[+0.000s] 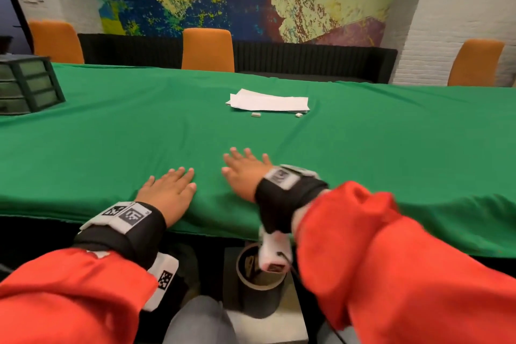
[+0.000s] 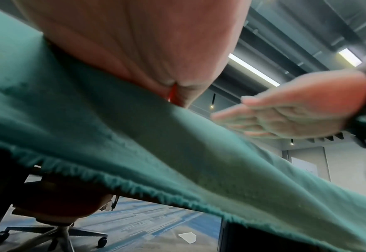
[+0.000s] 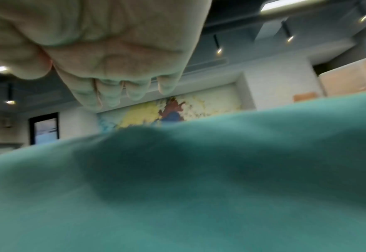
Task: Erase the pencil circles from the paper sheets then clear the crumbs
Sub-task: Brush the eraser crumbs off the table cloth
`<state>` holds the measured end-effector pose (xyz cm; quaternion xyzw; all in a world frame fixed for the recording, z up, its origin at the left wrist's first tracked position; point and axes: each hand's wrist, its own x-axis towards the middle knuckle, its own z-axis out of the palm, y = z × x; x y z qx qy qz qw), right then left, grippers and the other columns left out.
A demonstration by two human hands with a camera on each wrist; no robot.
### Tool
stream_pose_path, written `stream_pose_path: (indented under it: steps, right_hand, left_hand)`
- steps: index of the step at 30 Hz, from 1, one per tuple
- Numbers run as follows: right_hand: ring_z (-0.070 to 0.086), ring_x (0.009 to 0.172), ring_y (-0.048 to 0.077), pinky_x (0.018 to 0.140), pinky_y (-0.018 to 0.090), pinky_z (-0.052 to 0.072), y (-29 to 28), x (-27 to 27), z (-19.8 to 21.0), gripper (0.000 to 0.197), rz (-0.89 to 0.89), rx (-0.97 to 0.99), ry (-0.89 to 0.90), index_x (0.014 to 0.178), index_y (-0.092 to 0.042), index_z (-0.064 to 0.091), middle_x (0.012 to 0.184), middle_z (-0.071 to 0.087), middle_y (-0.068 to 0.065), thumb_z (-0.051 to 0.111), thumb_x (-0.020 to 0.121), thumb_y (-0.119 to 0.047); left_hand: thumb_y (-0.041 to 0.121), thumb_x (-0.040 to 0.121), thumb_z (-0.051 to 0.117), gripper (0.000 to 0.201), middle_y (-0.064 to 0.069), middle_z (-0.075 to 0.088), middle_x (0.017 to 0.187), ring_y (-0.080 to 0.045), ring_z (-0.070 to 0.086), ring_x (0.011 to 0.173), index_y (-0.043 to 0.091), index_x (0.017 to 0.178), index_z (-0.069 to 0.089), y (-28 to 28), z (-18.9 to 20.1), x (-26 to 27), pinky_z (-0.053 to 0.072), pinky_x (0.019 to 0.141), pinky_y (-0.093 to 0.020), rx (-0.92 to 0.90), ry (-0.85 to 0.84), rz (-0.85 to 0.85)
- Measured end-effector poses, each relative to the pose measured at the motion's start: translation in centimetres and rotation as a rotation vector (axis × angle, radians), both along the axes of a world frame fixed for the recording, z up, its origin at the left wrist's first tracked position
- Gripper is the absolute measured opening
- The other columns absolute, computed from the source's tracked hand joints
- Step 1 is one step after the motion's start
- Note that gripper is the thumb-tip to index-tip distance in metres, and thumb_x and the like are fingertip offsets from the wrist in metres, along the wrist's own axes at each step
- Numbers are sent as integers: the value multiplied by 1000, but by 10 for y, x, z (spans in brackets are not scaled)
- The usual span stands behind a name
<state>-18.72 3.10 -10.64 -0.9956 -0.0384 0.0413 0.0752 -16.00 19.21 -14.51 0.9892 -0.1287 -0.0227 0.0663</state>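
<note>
Paper sheets lie at twelve o'clock, well apart from both hands, erasers just beside. Left hand and right hand lie flat, fingers straight, empty, near the green surface's six o'clock edge.

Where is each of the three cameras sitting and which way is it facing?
Head: on the head, looking forward and down over the green cloth to the paper sheets; both hands and red sleeves show.
Left wrist: under the left hand, aimed across the table edge at the right hand.
Right wrist: under the right hand, low over the cloth, facing the mural.
Shared: head and right wrist both see the mural.
</note>
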Motion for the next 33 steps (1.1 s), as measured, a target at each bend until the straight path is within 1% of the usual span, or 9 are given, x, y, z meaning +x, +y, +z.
stream_pose_path:
  steps: [5, 9, 12, 15, 19, 22, 25, 27, 33]
  right_hand:
    - [5, 145, 22, 113, 51, 6, 59, 25, -15, 47, 97, -10, 99, 149, -14, 19, 158, 7, 2, 18, 103, -27]
    - [3, 145, 20, 114, 50, 1, 6, 16, -29, 57, -282, 68, 83, 150, -11, 13, 158, 4, 4, 21, 101, -38]
    - [-2, 145, 19, 114, 47, -4, -23, 2, -23, 64, -477, -37, 95, 150, -8, 7, 158, -3, 6, 18, 99, -45]
    - [-5, 145, 20, 114, 46, -4, 4, 10, -2, 57, -282, 3, 38, 151, -12, 6, 158, -7, 4, 15, 102, -39]
    - [-1, 145, 25, 113, 35, 11, 51, 17, 0, 47, 52, -48, 155, 149, -7, 12, 158, 0, 9, 14, 104, -20]
    - [3, 145, 26, 115, 40, 8, 33, 23, -13, 51, -128, -30, 181, 149, -4, 13, 157, 3, 12, 18, 103, -27]
    - [16, 142, 30, 113, 32, 16, 2, 15, -3, 50, -283, -138, 237, 146, -1, 21, 154, 17, 19, 26, 103, -27]
    - [22, 140, 31, 111, 33, 20, -4, 9, 15, 46, -256, -239, 210, 145, -7, 27, 152, 25, 18, 29, 103, -23]
    - [23, 140, 30, 103, 25, 29, 43, 51, 34, 43, -108, -60, 110, 143, 0, 30, 152, 25, 17, 25, 103, -15]
  left_hand:
    - [30, 103, 19, 50, 5, 4, 160, -11, 7, 146, 22, 152, 11, 6, 1, 2, 7, 117, -36, 35, 3, -24]
    - [39, 102, 20, 53, 6, 5, 160, -11, 9, 146, 25, 152, 11, 14, 8, 4, 11, 118, -37, 90, 26, -54]
    - [43, 100, 25, 53, 0, 21, 157, -18, 23, 142, 22, 149, 24, 13, 21, 13, 22, 115, -36, 157, 45, -71]
    - [44, 101, 26, 51, -9, 34, 150, -25, 35, 137, 21, 145, 34, 0, 39, 18, 28, 111, -33, 225, 57, -93]
    - [36, 103, 25, 48, -12, 38, 149, -24, 39, 135, 14, 144, 38, -17, 57, 24, 31, 105, -28, 422, 91, -129]
    - [30, 103, 28, 45, -9, 42, 146, -22, 41, 133, 11, 139, 46, -17, 63, 28, 32, 104, -27, 493, 131, -116]
    - [33, 102, 31, 46, -8, 43, 146, -22, 41, 133, 11, 139, 45, -14, 69, 32, 32, 104, -27, 491, 155, -107]
    - [35, 102, 33, 46, -8, 45, 144, -22, 42, 132, 11, 138, 46, -16, 76, 36, 33, 103, -26, 501, 153, -111]
    - [29, 99, 44, 52, -6, 37, 150, -20, 38, 135, 14, 148, 31, -26, 85, 61, 30, 103, -26, 567, 170, -151]
